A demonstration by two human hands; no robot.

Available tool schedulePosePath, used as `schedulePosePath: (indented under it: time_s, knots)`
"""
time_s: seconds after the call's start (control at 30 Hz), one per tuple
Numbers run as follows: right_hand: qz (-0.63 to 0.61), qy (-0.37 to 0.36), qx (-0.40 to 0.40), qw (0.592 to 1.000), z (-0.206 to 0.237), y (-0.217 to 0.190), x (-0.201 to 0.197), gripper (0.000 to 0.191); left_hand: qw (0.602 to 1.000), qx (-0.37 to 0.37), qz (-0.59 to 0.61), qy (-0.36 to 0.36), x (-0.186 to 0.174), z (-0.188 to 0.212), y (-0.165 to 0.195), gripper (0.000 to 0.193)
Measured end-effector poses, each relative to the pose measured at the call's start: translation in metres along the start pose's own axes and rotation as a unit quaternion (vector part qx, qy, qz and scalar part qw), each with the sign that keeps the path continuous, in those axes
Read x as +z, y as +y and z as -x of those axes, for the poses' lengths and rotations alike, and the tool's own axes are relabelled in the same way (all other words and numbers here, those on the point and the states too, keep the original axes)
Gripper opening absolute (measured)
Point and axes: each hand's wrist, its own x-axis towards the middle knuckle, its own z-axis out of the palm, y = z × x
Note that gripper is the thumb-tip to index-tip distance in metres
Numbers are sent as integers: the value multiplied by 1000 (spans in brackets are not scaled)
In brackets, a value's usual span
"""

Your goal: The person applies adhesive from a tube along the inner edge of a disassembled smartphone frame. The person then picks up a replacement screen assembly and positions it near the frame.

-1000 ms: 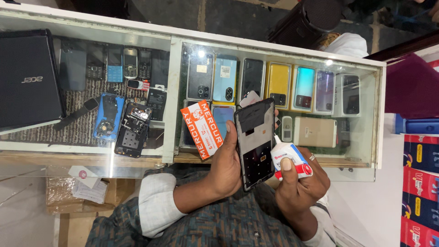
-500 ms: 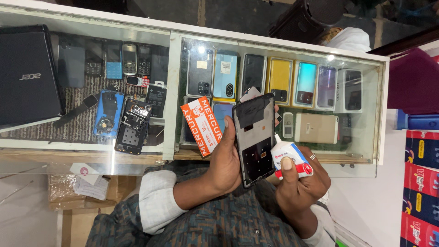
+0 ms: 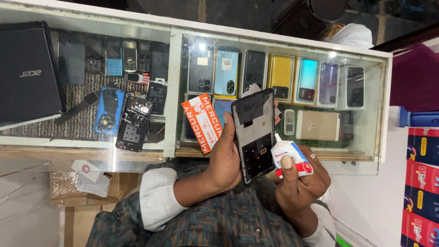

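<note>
Gluing step: left hand (image 3: 227, 155) grips the phone frame (image 3: 254, 135); right hand (image 3: 299, 183) clasps the glue tube (image 3: 289, 158), nozzle at its right edge; next needs a steady bead.

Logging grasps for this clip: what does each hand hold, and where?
Left hand grips the black phone frame along its left edge; right hand holds the small glue bottle around its body.

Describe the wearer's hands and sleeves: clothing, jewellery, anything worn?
Bare hands, no gloves. Left hand comes out of a white cuff, rolled back, on a dark teal patterned garment. Right hand wears a silver ring on one of its fingers; its sleeve edge is pale.
</note>
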Motion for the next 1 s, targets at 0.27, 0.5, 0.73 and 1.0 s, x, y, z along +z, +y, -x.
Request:
schedulePosePath:
  time_s: [0.27,0.5,0.73,1.0]
  knots:
    - [4,-9,15,1000,1,-3,0,24,1000,8,4,2,1,0,2,75]
    - [2,-8,0,1000,3,0,-1,24,1000,22,2,6,3,-1,1,74]
    - [21,-16,-4,1000,4,1,-3,24,1000,27,-12,9,3,-2,1,74]
    - [13,-20,-5,1000,2,3,-3,25,999,-13,33,32,1,0,2,72]
